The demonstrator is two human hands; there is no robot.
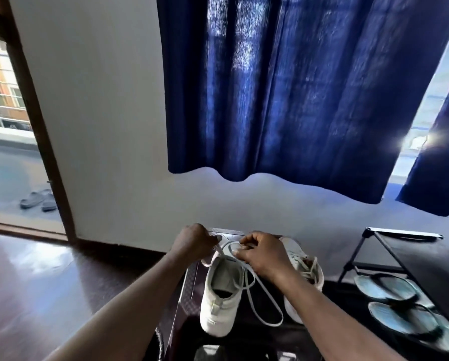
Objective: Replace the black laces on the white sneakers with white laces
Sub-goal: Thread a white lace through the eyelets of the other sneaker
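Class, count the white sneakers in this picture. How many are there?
2: the near sneaker at centre; the far sneaker to its right, partly hidden behind the right hand.

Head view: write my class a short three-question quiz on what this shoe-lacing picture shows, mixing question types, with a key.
1. True or false: both the left hand and the right hand hold the white lace.
2. What lies on the black rack at the right? A flip-flops; B books; C a cup.
3. Fill in: the curtain above the sneaker being laced is ___.
Key: 1 true; 2 A; 3 blue.
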